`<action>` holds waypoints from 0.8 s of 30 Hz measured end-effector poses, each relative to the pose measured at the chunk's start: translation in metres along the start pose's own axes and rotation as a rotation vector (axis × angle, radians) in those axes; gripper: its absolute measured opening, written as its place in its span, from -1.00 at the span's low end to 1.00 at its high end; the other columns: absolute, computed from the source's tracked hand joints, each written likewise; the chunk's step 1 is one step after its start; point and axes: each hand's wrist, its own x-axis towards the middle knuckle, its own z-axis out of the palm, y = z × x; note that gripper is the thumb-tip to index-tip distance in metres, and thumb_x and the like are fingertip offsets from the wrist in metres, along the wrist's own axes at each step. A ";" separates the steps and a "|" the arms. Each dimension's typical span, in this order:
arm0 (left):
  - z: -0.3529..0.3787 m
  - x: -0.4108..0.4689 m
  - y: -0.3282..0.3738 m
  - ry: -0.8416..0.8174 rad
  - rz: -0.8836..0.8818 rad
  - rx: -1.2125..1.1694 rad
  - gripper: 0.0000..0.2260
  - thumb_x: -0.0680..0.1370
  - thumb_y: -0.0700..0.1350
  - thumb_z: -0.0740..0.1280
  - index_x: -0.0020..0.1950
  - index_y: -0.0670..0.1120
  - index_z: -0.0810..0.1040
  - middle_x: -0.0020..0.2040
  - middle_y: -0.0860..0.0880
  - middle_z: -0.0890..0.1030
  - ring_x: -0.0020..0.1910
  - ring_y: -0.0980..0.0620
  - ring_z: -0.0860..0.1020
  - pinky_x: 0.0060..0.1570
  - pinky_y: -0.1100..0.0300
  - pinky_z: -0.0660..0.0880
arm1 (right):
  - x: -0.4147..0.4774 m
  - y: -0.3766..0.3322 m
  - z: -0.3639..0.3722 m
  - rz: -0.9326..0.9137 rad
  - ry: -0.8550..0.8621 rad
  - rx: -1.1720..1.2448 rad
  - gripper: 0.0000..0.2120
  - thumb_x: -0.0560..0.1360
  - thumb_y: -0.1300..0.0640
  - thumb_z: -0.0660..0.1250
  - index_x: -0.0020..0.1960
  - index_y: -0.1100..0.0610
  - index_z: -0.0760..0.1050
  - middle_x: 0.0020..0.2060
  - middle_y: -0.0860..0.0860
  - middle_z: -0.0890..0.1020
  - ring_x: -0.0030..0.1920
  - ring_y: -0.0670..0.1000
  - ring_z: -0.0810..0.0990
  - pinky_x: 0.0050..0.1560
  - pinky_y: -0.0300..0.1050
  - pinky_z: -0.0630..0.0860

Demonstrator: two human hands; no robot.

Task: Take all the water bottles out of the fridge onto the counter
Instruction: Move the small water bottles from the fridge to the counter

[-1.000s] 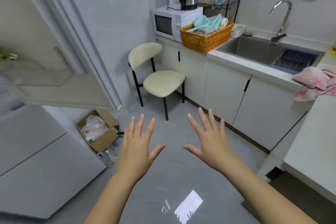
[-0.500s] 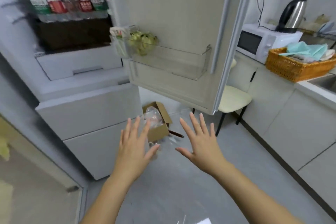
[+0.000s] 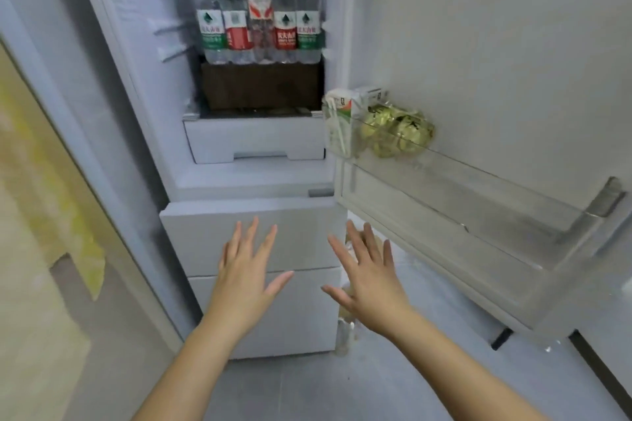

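While the fridge (image 3: 143, 79) stands with its door open, the water bottles (image 3: 260, 14) sit upright in a tight row atop a dark box (image 3: 261, 85), high in the compartment. Left hand (image 3: 244, 278) and right hand (image 3: 371, 280): both empty, fingers spread, low before the drawer fronts (image 3: 301, 236), well apart from the bottles. Advice: reach up, take an end bottle by its body first, so neighbours do not topple.
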 end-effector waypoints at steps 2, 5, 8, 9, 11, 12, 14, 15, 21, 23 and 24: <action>-0.008 0.025 -0.009 0.043 -0.019 0.016 -0.29 0.56 0.26 0.17 0.59 0.07 -0.07 0.60 -0.03 -0.16 0.55 -0.01 -0.31 0.48 0.07 -0.19 | 0.039 -0.001 -0.009 -0.036 0.014 -0.002 -0.22 0.39 -0.45 -0.28 0.49 -0.19 -0.47 0.51 -0.01 -0.46 0.48 0.15 -0.51 0.49 0.26 -0.29; -0.018 0.064 -0.028 0.110 -0.072 0.015 -0.31 0.56 0.25 0.20 0.59 0.05 0.01 0.61 -0.03 -0.10 0.56 -0.02 -0.26 0.50 0.03 -0.14 | 0.096 -0.007 -0.024 -0.074 0.046 0.033 -0.23 0.51 -0.40 -0.06 0.55 -0.16 -0.35 0.51 -0.01 -0.43 0.50 0.14 -0.48 0.48 0.23 -0.29; -0.023 0.092 -0.049 0.138 -0.121 0.024 -0.30 0.55 0.25 0.20 0.59 0.06 0.01 0.61 -0.02 -0.11 0.56 -0.02 -0.26 0.51 -0.03 -0.09 | 0.140 -0.016 -0.030 -0.109 0.071 0.045 -0.23 0.56 -0.33 0.07 0.57 -0.14 -0.28 0.54 0.00 -0.37 0.52 0.14 -0.43 0.51 0.23 -0.25; -0.025 0.100 -0.056 0.144 -0.129 0.026 -0.30 0.55 0.26 0.19 0.60 0.07 0.00 0.61 -0.02 -0.11 0.56 -0.02 -0.26 0.51 -0.03 -0.08 | 0.152 -0.020 -0.030 -0.123 0.071 0.055 -0.24 0.57 -0.32 0.08 0.57 -0.14 -0.28 0.55 0.00 -0.36 0.53 0.14 -0.42 0.52 0.24 -0.24; -0.028 0.119 -0.069 0.157 -0.142 0.028 -0.30 0.55 0.25 0.19 0.60 0.08 -0.01 0.61 -0.01 -0.11 0.56 -0.01 -0.26 0.51 -0.03 -0.07 | 0.176 -0.026 -0.030 -0.136 0.066 0.071 -0.25 0.58 -0.30 0.06 0.56 -0.16 -0.33 0.55 0.00 -0.36 0.53 0.14 -0.43 0.52 0.25 -0.25; -0.031 0.130 -0.076 0.163 -0.147 0.024 -0.31 0.56 0.24 0.20 0.60 0.08 -0.01 0.61 -0.01 -0.10 0.57 -0.01 -0.25 0.52 -0.03 -0.07 | 0.188 -0.029 -0.029 -0.136 0.062 0.075 -0.26 0.59 -0.29 0.05 0.55 -0.16 -0.34 0.55 0.00 -0.36 0.53 0.14 -0.43 0.52 0.24 -0.26; -0.034 0.153 -0.089 0.176 -0.151 0.025 -0.33 0.58 0.21 0.20 0.60 0.08 -0.02 0.61 0.00 -0.10 0.57 -0.01 -0.23 0.52 -0.02 -0.06 | 0.213 -0.034 -0.024 -0.123 0.049 0.080 -0.29 0.60 -0.28 0.03 0.56 -0.16 -0.33 0.56 0.00 -0.35 0.53 0.13 -0.42 0.51 0.23 -0.28; -0.036 0.165 -0.097 0.181 -0.149 0.023 -0.33 0.59 0.19 0.21 0.60 0.08 -0.02 0.61 0.00 -0.10 0.57 -0.01 -0.22 0.52 -0.02 -0.05 | 0.225 -0.037 -0.022 -0.114 0.045 0.082 -0.30 0.61 -0.27 0.02 0.56 -0.16 -0.32 0.56 0.00 -0.34 0.53 0.14 -0.41 0.52 0.23 -0.27; -0.051 0.251 -0.163 0.188 -0.140 0.015 -0.37 0.61 0.11 0.23 0.60 0.04 0.01 0.61 -0.03 -0.07 0.58 -0.05 -0.15 0.51 -0.03 0.03 | 0.322 -0.058 -0.022 -0.060 0.093 0.058 -0.32 0.63 -0.22 0.02 0.58 -0.11 -0.29 0.56 -0.01 -0.34 0.54 0.12 -0.38 0.51 0.24 -0.22; -0.061 0.283 -0.184 0.193 -0.125 -0.020 -0.37 0.61 0.06 0.25 0.60 0.04 0.03 0.61 -0.03 -0.05 0.58 -0.05 -0.12 0.50 -0.02 0.06 | 0.363 -0.064 -0.031 -0.039 0.150 0.069 -0.34 0.64 -0.17 0.04 0.59 -0.06 -0.24 0.57 -0.03 -0.29 0.56 0.08 -0.32 0.51 0.26 -0.18; -0.067 0.299 -0.192 0.201 -0.111 -0.032 -0.38 0.61 0.04 0.26 0.59 0.03 0.05 0.61 -0.03 -0.04 0.58 -0.05 -0.11 0.49 -0.01 0.07 | 0.384 -0.066 -0.037 -0.023 0.174 0.066 -0.34 0.65 -0.14 0.05 0.59 -0.03 -0.23 0.58 -0.04 -0.26 0.57 0.06 -0.30 0.51 0.26 -0.15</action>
